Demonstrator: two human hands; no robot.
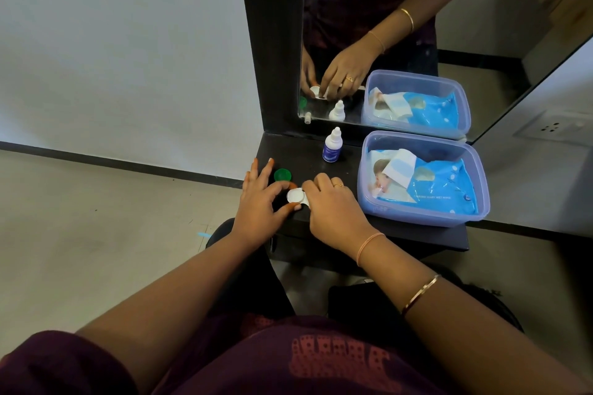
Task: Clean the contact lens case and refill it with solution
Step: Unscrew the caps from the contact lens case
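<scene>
A white contact lens case [296,195] lies on the dark shelf [417,236] near its front edge. My left hand [261,199] pinches the case's left end between thumb and forefinger, its other fingers stretched out. My right hand [333,207] covers the case's right half with curled fingers, and what it holds there is hidden. A green cap [282,175] lies loose just behind the case. The small solution bottle [332,146], white with a blue label and its cap on, stands upright farther back by the mirror.
A clear plastic tub [426,218] holding a blue pack of wet wipes [430,186] fills the shelf's right side. A mirror [401,26] in a dark frame rises behind the shelf. The floor lies to the left and below.
</scene>
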